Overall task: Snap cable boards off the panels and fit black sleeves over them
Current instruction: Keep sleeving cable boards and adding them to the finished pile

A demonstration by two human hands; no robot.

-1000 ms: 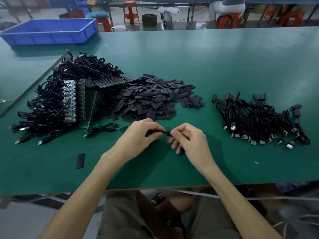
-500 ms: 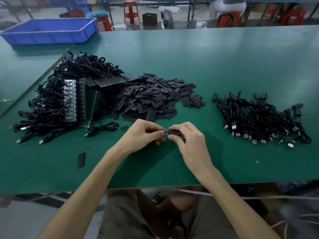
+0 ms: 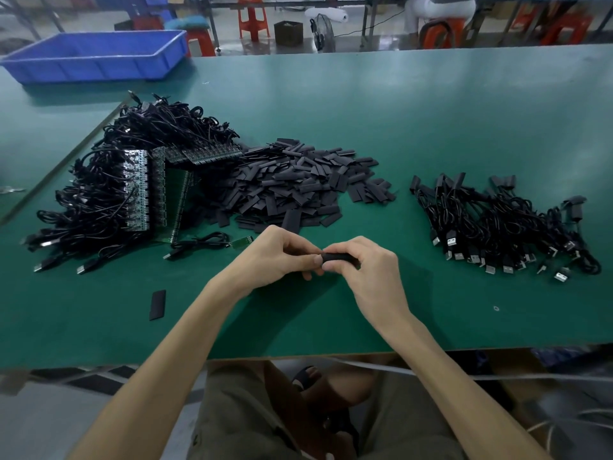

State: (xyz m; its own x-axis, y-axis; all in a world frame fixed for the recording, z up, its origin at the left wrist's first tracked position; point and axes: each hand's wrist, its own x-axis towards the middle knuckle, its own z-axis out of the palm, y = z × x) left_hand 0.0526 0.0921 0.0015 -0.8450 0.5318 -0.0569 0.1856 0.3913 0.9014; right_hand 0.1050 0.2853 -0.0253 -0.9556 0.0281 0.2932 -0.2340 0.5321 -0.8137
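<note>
While both hands meet low over the table [image 3: 431,111], the right hand [image 3: 368,270] curls round a sleeve [image 3: 340,257] and the left hand [image 3: 275,257] pinches its left end; whatever is inside is hidden. Just behind lies the sleeve pile [image 3: 298,187]. The panels [image 3: 139,190] with tangled cables are at left, the sleeved cables [image 3: 497,224] at right, and a stray sleeve [image 3: 157,304] at near left.

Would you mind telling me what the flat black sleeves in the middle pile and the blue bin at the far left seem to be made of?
The flat black sleeves look like thin matte plastic tubing, perhaps heat-shrink: they lie flattened, without shine. The blue rectangular bin looks like moulded hard plastic: uniform colour, thick rim, faint sheen.
</note>
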